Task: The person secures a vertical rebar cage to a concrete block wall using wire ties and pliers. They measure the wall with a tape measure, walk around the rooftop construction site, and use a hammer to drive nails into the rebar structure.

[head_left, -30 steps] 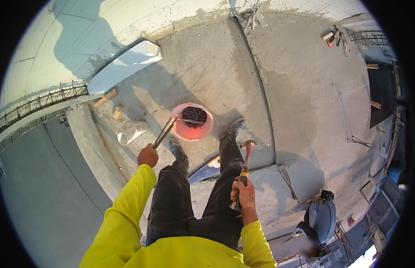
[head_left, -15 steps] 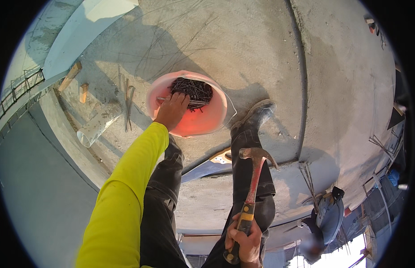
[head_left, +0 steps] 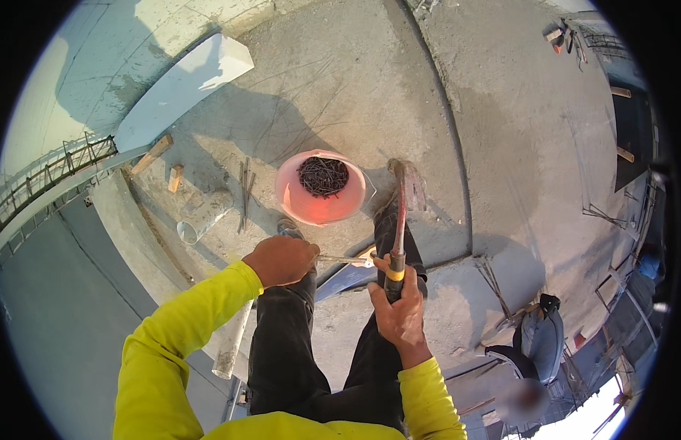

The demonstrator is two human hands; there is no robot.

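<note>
My left hand (head_left: 283,261) is closed in a fist in front of my left knee. A thin metal rod-like tool (head_left: 344,259) sticks out of it to the right; its exact kind cannot be made out. My right hand (head_left: 399,315) is wrapped round the dark and yellow grip of a claw hammer (head_left: 400,233), held head up with a worn red shaft. The rod's far end reaches the fingers of my right hand. Beyond both hands stands a pink-orange bucket (head_left: 291,192) with a heap of dark nails (head_left: 324,177) inside, a wire handle at its right side.
A handsaw (head_left: 345,281) lies on the concrete between my legs. Left of the bucket are thin metal bars (head_left: 245,196), a pipe (head_left: 203,218) and wood blocks (head_left: 175,178). A groove (head_left: 452,132) runs along the floor. Another person (head_left: 540,341) is at the lower right.
My left hand has come out of the bucket, toward me, and now holds the thin metal rod. My right hand has raised the hammer farther forward, near the left hand. The view has shifted.
</note>
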